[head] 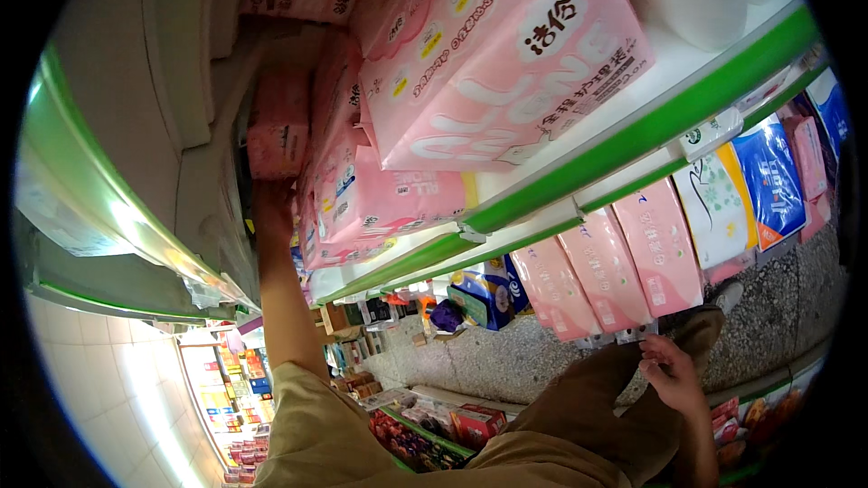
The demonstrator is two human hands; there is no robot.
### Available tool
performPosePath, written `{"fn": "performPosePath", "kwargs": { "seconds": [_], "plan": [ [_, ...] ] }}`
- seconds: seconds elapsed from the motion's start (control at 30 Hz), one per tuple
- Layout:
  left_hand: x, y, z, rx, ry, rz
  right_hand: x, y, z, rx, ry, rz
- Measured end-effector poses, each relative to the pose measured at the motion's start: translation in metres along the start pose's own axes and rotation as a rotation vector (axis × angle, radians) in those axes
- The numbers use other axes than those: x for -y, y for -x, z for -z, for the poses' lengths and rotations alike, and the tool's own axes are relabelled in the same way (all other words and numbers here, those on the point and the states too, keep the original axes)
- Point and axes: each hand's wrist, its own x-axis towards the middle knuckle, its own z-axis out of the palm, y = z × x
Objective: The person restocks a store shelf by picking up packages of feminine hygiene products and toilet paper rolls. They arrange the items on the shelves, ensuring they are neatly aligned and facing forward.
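My left arm reaches up along the left of the head view into a shaded shelf gap. There my left hand (273, 200), dark and partly hidden, grips the near end of a small pink tissue pack (278, 123). Beside it on the shelf lie more pink packs (386, 193), and a large pink tissue pack (502, 74) rests against them. My right hand (668, 373) hangs low at the right, holding nothing, its fingers apart and slightly bent. It is near a clear label holder (637, 333) and the lower row of pink tissue packs (661, 251).
A green shelf edge (651, 129) crosses diagonally. An upper green-edged shelf (115, 196) curves along the left. White-and-yellow (712, 203) and blue packs (770, 179) stand low at right. Boxed goods (478, 423) line the opposite side, across the speckled floor (488, 366).
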Motion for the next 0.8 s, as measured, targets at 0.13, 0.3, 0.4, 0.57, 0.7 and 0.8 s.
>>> {"fn": "performPosePath", "kwargs": {
  "seconds": [0.13, 0.3, 0.4, 0.57, 0.7, 0.8],
  "plan": [
    [0.008, -0.023, 0.022, 0.007, 0.089, 0.167, -0.009, 0.003, 0.004, -0.024, -0.004, -0.004],
    [0.025, -0.048, 0.061, -0.1, 0.1, 0.176, -0.018, 0.007, 0.003, -0.058, -0.015, -0.025],
    [0.026, -0.04, 0.062, -0.134, 0.168, 0.189, -0.014, 0.009, 0.003, -0.058, -0.007, -0.05],
    [0.007, -0.043, -0.02, -0.24, 0.447, 0.009, -0.012, 0.013, 0.0, -0.095, -0.019, -0.05],
    [0.023, -0.035, -0.053, -0.24, 0.124, -0.147, -0.029, 0.016, 0.012, -0.145, 0.052, 0.055],
    [0.038, 0.026, -0.084, -0.259, -0.285, -0.296, 0.01, 0.018, 0.05, -0.272, 0.16, 0.16]
  ]
}}
